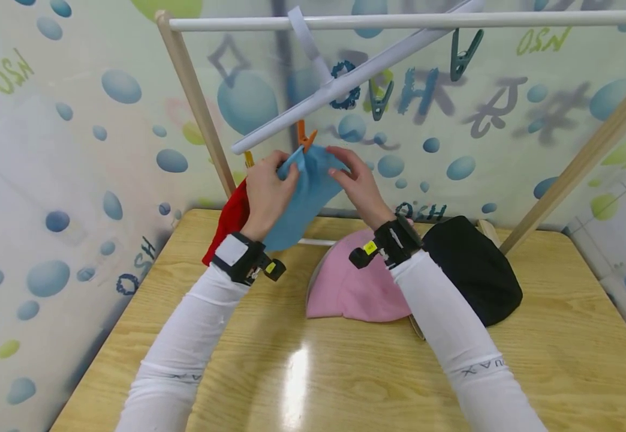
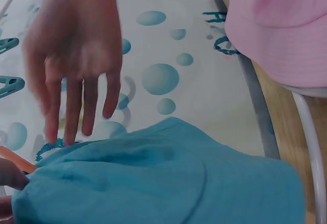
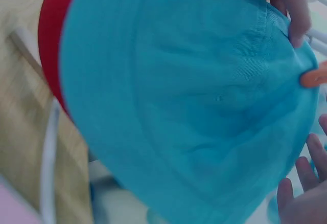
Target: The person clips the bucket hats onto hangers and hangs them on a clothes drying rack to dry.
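Observation:
A light blue bucket hat hangs from an orange clothespin at the low left end of a tilted white hanger. My left hand pinches the hat's upper edge between thumb and fingers, just left of the clothespin. At the hat's right side is my right hand, its fingers extended and apart from the cloth in the left wrist view. Behind my left hand, a red hat hangs near a yellow clothespin, partly hidden.
Two green clothespins dangle from the hanger's higher part. The hanger hooks over a white rack bar between wooden posts. On the wooden table lie a pink hat and a black hat, under and beside my right forearm.

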The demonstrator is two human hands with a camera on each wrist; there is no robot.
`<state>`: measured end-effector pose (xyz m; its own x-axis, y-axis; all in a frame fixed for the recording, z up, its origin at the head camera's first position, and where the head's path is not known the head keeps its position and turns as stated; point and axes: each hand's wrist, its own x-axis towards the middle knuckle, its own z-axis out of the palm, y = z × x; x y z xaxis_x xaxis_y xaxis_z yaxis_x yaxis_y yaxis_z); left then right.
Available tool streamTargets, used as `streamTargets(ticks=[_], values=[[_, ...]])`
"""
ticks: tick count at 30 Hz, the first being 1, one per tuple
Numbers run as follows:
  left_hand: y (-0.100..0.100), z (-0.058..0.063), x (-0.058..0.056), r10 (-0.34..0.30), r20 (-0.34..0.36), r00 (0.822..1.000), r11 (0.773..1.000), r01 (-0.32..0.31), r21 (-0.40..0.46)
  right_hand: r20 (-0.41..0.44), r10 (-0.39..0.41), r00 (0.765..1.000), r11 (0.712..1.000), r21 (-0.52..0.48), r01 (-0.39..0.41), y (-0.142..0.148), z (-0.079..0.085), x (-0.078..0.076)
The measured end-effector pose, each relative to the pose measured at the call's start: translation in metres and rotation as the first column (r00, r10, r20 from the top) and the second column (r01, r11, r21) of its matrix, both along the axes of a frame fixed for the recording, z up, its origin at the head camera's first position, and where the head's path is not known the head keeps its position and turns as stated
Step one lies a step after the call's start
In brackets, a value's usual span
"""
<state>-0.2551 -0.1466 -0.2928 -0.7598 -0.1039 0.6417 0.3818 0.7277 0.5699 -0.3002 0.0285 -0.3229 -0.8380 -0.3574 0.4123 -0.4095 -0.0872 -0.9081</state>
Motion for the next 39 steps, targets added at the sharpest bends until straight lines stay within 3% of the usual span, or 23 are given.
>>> streamTargets(ticks=[9,14,18,24,29,33,39], values=[[-0.007,-0.02,0.005,0.042,0.051,0.998,0.999,-0.04,-0.032,0.215,0.028,0.976,1.0,-0.019,-0.024,0.05,-0.056,0.039],[-0.014,-0.027,0.01,0.026,0.067,0.997,1.0,-0.025,-0.007,0.261,-0.01,0.965,1.0,0.014,0.007,0.073,-0.078,0.056],[-0.023,-0.032,0.014,-0.025,0.08,0.996,0.998,0.03,-0.054,0.264,-0.019,0.964,1.0,0.029,0.012,0.089,-0.091,0.067],[-0.035,-0.034,0.025,-0.075,0.197,0.978,0.978,0.111,-0.176,0.235,-0.068,0.97,0.993,0.109,0.044,0.114,-0.098,0.084],[-0.044,-0.041,0.043,-0.087,0.278,0.957,0.959,0.156,-0.237,0.255,-0.084,0.963,0.992,0.112,0.056,0.14,-0.098,0.098],[-0.052,-0.057,0.058,-0.081,0.297,0.951,0.952,0.162,-0.259,0.264,-0.108,0.958,0.991,0.11,0.081,0.161,-0.097,0.106],[-0.063,-0.091,0.077,-0.063,0.314,0.947,0.971,0.131,-0.198,0.255,-0.138,0.957,0.987,0.117,0.111,0.187,-0.097,0.121]])
